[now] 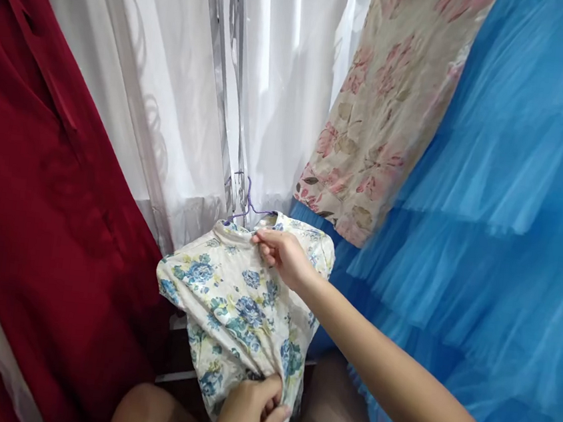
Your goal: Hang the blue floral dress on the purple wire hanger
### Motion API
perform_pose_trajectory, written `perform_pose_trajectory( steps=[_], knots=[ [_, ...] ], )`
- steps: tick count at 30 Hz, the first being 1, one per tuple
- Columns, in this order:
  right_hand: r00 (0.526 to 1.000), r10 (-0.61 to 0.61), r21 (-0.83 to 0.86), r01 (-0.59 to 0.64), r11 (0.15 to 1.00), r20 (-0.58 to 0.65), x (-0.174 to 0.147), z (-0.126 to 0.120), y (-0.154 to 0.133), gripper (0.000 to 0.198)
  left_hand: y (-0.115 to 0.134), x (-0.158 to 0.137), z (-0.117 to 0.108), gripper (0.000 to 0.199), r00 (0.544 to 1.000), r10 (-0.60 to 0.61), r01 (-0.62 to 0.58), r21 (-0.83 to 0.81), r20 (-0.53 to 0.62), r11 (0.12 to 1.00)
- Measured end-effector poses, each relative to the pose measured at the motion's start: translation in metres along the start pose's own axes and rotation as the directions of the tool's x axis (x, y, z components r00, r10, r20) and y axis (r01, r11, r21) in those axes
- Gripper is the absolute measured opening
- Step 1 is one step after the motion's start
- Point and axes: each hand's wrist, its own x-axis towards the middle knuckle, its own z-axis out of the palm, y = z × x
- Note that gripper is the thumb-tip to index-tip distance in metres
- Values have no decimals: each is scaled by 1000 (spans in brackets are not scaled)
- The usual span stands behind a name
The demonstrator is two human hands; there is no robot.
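A white garment with blue flowers (248, 281) hangs on a thin purple hanger (249, 202) in front of me. My right hand (281, 255) pinches the garment at its neckline, just below the hanger. Lower down, my left hand (253, 413) has its fingers closed on the front of the cloth, which bunches into folds there. The garment's lower end is partly hidden behind my left hand.
A dark red garment (76, 203) hangs on the left. Sheer white curtains (284, 90) are behind. To the right hang a beige garment with pink flowers (371, 126) and a tiered blue tulle dress (502, 214). My knees are close below.
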Motion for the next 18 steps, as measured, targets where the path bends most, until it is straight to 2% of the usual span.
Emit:
perform_pose_trajectory(
  steps=[2, 4, 5, 7, 9, 12, 15, 17, 18],
  knots=[
    [984, -177, -195, 168, 966, -30, -12, 5, 10, 25, -6, -2, -17, 16, 994, 78, -88, -139, -74, 986],
    [940, -340, -352, 316, 881, -7, -24, 7, 17, 26, -5, 1, -46, 18, 963, 85, -149, -241, -256, 959],
    [915, -404, -404, 373, 835, 10, -29, 8, 20, 27, -1, 6, -62, 20, 932, 59, -165, -273, -358, 948],
    [877, -481, -447, 439, 779, 24, -35, 8, 22, 27, 12, 23, -97, 32, 840, 37, -228, -290, -541, 929],
    [871, -491, -433, 454, 779, 29, -38, 7, 22, 27, 29, 46, -127, 43, 782, 106, -309, -234, -614, 922],
    [882, -469, -400, 445, 802, 41, -38, 5, 20, 27, 47, 80, -151, 26, 735, 238, -333, -32, -634, 942],
    [916, -400, -347, 382, 857, 22, -31, 3, 26, 28, 53, 102, -151, 19, 643, 352, -301, 198, -680, 933],
    [946, -325, -287, 312, 906, 2, -25, 0, 37, 29, 53, 108, -148, 18, 573, 372, -297, 239, -730, 925],
    [959, -283, -260, 272, 927, -6, -23, -2, 45, 29, 52, 108, -149, 17, 538, 349, -307, 208, -767, 929]
  ],
)
